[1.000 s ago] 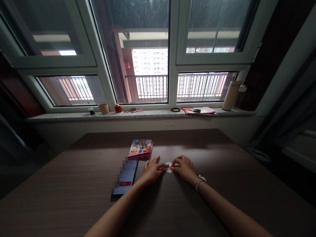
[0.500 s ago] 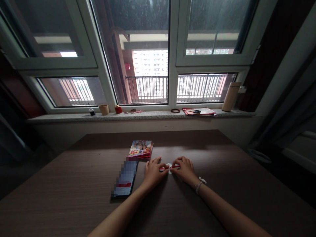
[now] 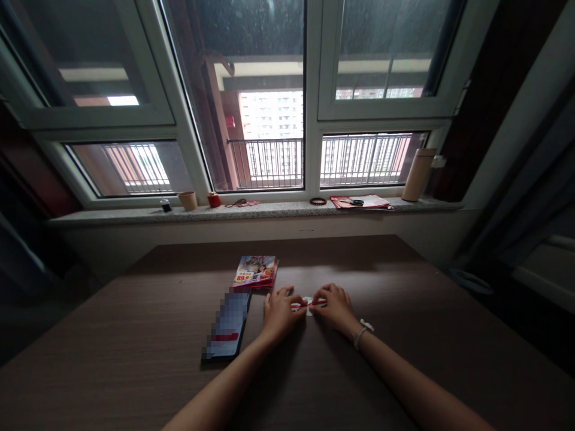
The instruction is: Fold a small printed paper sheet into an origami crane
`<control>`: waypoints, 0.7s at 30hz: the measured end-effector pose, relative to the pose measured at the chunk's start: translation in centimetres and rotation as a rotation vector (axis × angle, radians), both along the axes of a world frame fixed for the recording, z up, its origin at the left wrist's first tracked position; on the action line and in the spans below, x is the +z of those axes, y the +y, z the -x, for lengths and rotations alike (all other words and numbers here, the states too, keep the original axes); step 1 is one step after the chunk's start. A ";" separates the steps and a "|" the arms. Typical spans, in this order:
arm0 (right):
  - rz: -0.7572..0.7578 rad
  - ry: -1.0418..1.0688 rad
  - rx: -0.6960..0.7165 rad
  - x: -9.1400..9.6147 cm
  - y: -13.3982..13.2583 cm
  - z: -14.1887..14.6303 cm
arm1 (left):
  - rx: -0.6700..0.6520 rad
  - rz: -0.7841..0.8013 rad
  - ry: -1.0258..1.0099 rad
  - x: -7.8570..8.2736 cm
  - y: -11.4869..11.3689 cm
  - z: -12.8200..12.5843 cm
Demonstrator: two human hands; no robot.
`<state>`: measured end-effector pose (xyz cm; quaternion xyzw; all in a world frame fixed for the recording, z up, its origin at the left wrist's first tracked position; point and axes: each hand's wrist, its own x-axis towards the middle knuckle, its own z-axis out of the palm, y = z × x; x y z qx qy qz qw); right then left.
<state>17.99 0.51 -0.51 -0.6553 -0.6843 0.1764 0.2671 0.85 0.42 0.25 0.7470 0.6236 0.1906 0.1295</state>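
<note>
My left hand [image 3: 277,311] and my right hand [image 3: 335,305] rest side by side on the dark wooden table [image 3: 135,335]. Their fingertips pinch a small red and white piece of paper [image 3: 307,304] pressed flat between them. Both hands have curled fingers closed on that paper. A pale bracelet [image 3: 362,331] circles my right wrist.
A dark phone [image 3: 229,326] lies left of my left hand, with a stack of colourful leaflets [image 3: 256,270] behind it. The windowsill holds a small cup [image 3: 187,200], a red pot [image 3: 214,199], a bracelet ring [image 3: 318,202], red papers [image 3: 359,202] and a tall beige flask [image 3: 417,174].
My left hand's fingers have drawn in over the paper. Both hands have stayed in the same spot.
</note>
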 end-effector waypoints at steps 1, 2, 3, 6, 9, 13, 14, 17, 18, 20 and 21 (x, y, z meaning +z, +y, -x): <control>0.003 0.004 0.002 -0.1 0.1 0.0 | -0.005 0.018 0.003 0.1 0.2 0.2; 0.008 0.010 0.003 -0.2 0.1 -0.1 | -0.011 0.038 0.003 0.1 0.3 0.3; 0.015 0.016 0.004 -0.3 0.2 -0.1 | -0.025 0.058 0.001 0.2 0.4 0.5; 0.036 0.029 0.019 -0.4 0.5 -0.3 | -0.048 0.083 0.007 0.5 0.7 0.9; 0.062 0.021 0.042 -0.3 0.8 -0.7 | -0.056 0.103 0.021 0.6 0.7 1.0; 0.085 0.007 0.068 -0.4 1.1 -1.2 | -0.079 0.143 0.035 0.7 0.9 1.2; 0.083 0.008 0.075 -0.5 1.2 -1.3 | -0.086 0.150 0.037 0.7 0.9 1.3; 0.069 0.014 0.088 -0.7 1.2 -1.5 | -0.121 0.168 0.047 0.6 1.0 1.7; 0.068 0.014 0.088 -0.7 1.2 -1.5 | -0.136 0.174 0.050 0.6 1.1 1.8; 0.068 0.010 0.087 -0.8 1.1 -1.5 | -0.156 0.179 0.051 0.4 1.1 1.9; 0.067 0.006 0.086 -0.8 1.0 -1.5 | -0.158 0.178 0.052 0.3 1.0 2.0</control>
